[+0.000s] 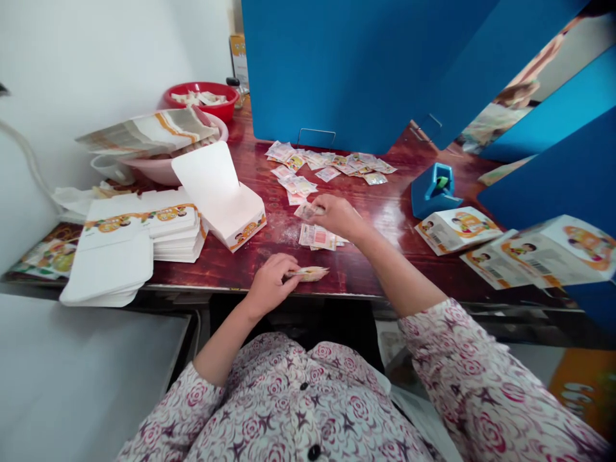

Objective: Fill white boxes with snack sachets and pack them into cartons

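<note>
My left hand (270, 283) rests near the table's front edge, shut on a small folded bundle of printed sachets (308, 274). My right hand (337, 217) pinches a single sachet (308, 211) between its fingers, just above a small stack of sachets (317, 237). Many more printed sachets (327, 164) lie scattered across the glossy red-brown wooden table (375, 269) beyond my hands. An open white carton (226, 199) stands left of my hands, its lid raised.
Flat white carton blanks (144, 240) are stacked at the left, with a pink basin (163, 168) and a red bowl (201, 99) behind them. A blue tape dispenser (434, 190) and printed cartons (543, 253) sit at the right. Blue partition panels (356, 64) rise along the far side.
</note>
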`<state>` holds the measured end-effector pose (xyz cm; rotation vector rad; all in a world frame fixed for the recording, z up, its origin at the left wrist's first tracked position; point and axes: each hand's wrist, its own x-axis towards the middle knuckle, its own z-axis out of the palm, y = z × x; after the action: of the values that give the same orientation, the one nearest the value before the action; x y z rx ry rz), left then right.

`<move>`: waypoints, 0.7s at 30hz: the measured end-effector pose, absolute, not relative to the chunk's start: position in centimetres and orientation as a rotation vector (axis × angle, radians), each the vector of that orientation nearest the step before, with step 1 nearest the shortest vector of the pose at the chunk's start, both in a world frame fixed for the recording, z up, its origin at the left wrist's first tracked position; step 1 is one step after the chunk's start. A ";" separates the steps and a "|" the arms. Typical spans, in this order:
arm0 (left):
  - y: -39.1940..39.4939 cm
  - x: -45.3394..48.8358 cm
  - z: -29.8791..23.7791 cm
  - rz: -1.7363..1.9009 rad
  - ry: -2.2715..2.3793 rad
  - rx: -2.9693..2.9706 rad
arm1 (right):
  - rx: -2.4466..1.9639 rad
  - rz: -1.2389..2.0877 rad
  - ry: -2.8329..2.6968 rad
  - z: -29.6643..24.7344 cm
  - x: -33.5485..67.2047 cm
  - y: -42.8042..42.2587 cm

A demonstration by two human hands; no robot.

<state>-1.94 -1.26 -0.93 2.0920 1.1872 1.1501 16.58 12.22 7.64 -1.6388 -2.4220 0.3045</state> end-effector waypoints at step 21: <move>-1.4 -2.2 -1.2 1.028 1.207 1.925 | -1.689 0.106 -2.776 4.3 18.0 10.7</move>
<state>-2.18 -1.43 -1.24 1.9252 1.2069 1.0278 17.97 10.69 4.29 -1.6894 -2.7759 0.1061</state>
